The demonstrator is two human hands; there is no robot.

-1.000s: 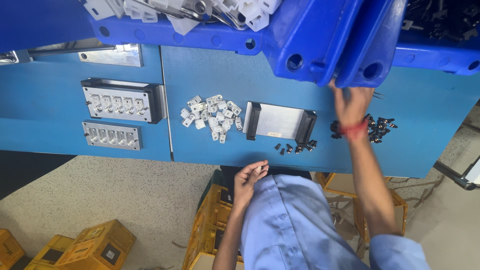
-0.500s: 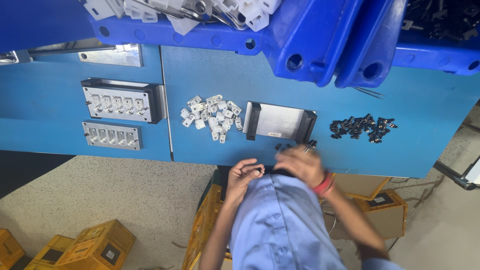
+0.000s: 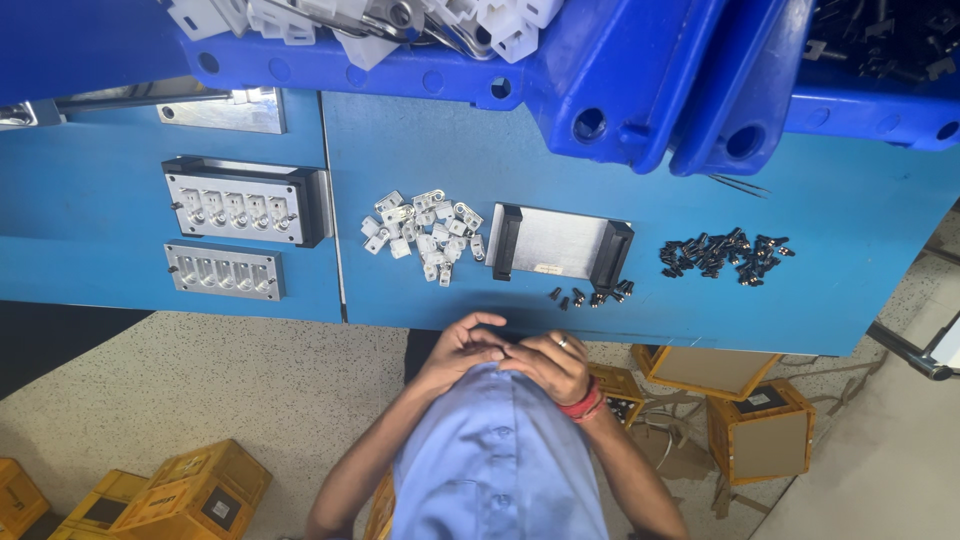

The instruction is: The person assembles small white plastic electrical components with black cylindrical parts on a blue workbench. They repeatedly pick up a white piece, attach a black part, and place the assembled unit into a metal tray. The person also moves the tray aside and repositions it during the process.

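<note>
1. Head view: a blue workbench [image 3: 650, 220] carries a metal jig plate [image 3: 560, 243] with black end blocks.
2. Left hand [image 3: 462, 348] and right hand [image 3: 553, 362] meet just below the bench edge, fingers curled together; whether they hold anything I cannot tell.
3. Small black screws [image 3: 592, 296] lie nearest, just above the hands.

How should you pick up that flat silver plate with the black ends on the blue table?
Probably by the two black end blocks of the silver plate, one hand on each, coming from above at its left and right ends. It lies flat on the blue table, so the thin metal edge offers little to pinch, while the blocks look raised.
</note>
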